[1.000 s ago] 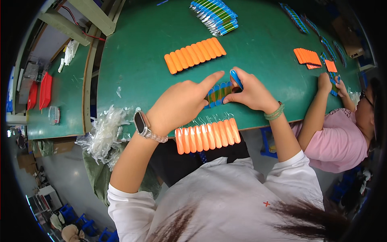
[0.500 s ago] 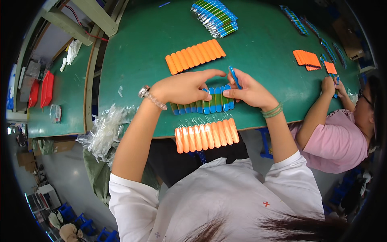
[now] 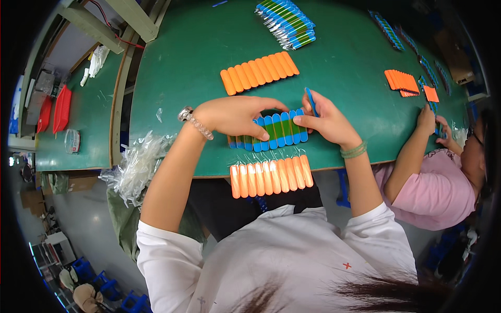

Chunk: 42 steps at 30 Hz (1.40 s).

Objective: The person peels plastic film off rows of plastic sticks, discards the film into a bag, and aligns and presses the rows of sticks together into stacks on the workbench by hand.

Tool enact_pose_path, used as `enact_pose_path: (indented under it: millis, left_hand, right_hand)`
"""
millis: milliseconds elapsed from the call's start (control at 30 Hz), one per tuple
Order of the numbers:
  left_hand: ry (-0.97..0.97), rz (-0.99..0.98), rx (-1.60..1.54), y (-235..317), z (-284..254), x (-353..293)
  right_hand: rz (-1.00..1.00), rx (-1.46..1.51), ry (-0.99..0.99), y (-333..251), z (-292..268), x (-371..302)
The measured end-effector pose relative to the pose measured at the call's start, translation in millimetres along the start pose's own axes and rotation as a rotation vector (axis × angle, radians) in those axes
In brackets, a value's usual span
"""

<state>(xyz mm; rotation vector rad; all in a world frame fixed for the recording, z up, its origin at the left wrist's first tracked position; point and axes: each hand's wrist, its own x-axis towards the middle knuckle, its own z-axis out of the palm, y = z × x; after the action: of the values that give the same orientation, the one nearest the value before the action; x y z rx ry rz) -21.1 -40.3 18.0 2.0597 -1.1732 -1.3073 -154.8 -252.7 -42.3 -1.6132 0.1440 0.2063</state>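
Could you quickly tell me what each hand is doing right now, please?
Left hand: pressed flat on the row of blue-green pieces.
Right hand: pinching one blue piece.

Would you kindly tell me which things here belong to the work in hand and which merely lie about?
In hand:
- row of blue-and-green flat pieces under left hand
- single blue piece in right hand
- orange row at table edge

Lying about:
- crumpled clear plastic bags
- red trays
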Motion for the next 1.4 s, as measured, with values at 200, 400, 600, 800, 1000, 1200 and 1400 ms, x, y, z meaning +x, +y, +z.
enact_pose_path:
  millis: [200, 400, 600, 800, 1000, 1200, 1400]
  left_hand:
    - [0.261, 0.161, -0.014, -28.6, 19.7, -23.1]
    - [0.220, 0.176, -0.227, -33.0, 24.5, -25.1]
    - [0.502, -0.003, -0.641, -47.4, 43.6, -46.6]
    - [0.610, -0.062, -0.540, -50.3, 68.8, -51.3]
    - [0.948, 0.362, 0.850, -36.4, 84.3, -63.6]
    - [1.024, 0.439, 1.016, -46.5, 123.9, -71.6]
    - [1.028, 0.440, 0.915, -17.2, 158.9, -109.5]
  right_hand:
    - [-0.049, 0.077, 0.017, 3.8, 3.1, 0.8]
    - [-0.020, 0.027, 0.018, -1.1, 1.0, 1.1]
    - [-0.027, -0.005, 0.065, 0.6, 6.6, 0.7]
    - [-0.184, -0.422, 0.095, -0.8, 17.2, -12.7]
    - [-0.640, -1.045, 0.207, 12.8, 23.5, -33.3]
    - [-0.780, -1.052, 0.254, 15.7, 38.3, -65.9]
    - [-0.801, -1.050, 0.203, 5.3, 48.3, -115.0]
